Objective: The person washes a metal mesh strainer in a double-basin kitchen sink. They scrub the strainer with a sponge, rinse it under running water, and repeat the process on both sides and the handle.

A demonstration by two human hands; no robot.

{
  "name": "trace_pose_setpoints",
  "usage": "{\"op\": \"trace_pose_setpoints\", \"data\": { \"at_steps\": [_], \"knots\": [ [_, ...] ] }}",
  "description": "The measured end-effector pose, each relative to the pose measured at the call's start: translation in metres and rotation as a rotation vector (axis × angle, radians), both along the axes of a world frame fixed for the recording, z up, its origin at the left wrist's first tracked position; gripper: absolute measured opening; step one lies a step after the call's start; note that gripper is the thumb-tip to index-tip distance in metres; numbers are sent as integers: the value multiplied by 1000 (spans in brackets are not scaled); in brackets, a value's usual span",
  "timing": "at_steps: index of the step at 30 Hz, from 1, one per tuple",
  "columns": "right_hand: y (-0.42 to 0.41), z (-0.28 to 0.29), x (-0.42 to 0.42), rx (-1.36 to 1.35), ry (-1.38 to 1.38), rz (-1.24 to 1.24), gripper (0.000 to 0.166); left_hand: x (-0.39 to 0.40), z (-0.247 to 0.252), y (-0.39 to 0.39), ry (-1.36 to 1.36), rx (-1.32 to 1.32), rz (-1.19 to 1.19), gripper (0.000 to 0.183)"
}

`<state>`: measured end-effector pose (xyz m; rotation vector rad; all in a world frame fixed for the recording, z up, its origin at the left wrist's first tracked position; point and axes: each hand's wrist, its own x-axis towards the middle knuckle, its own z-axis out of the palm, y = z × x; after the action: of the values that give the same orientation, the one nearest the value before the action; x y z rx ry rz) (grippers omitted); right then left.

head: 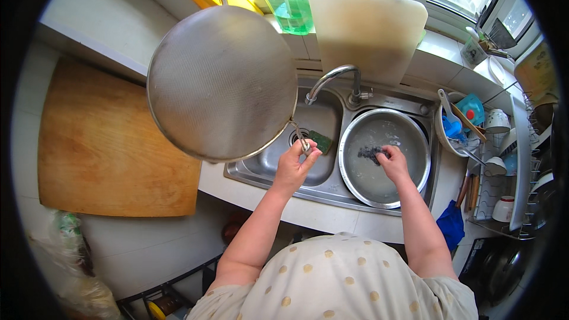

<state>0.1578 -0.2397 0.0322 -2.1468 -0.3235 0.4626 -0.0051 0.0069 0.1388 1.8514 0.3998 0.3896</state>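
By its short metal handle, my left hand (297, 162) holds up a large round fine-mesh strainer (222, 84), which hangs above the left side of the sink and the counter. My right hand (394, 163) pinches a dark scrubbing pad (370, 154), possibly steel wool, over a wide metal basin (386, 191) of cloudy water in the right bowl. In the left sink bowl (320, 173) a green scouring sponge (320, 141) lies next to the drain. A curved chrome faucet (333, 71) rises between the two bowls; no water is seen running from it.
A wooden board (115, 142) lies at the left. Behind the sink stand a green plastic bottle (291, 6) and a pale cutting board (366, 35). To the right are a bowl of utensils (449, 135) and a dish rack (489, 195) with cups. A blue cloth (451, 224) hangs nearby.
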Motion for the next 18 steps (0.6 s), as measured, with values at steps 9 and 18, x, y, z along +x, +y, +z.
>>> {"op": "trace_pose_setpoints", "data": {
  "at_steps": [9, 18],
  "knots": [
    [32, 64, -10, 142, -391, 173, 23, 15, 1, 1, -76, -21, -105, 14],
    [133, 186, -77, 336, -822, 353, 15, 27, -5, 3, -299, 172, 39, 23]
  ]
}}
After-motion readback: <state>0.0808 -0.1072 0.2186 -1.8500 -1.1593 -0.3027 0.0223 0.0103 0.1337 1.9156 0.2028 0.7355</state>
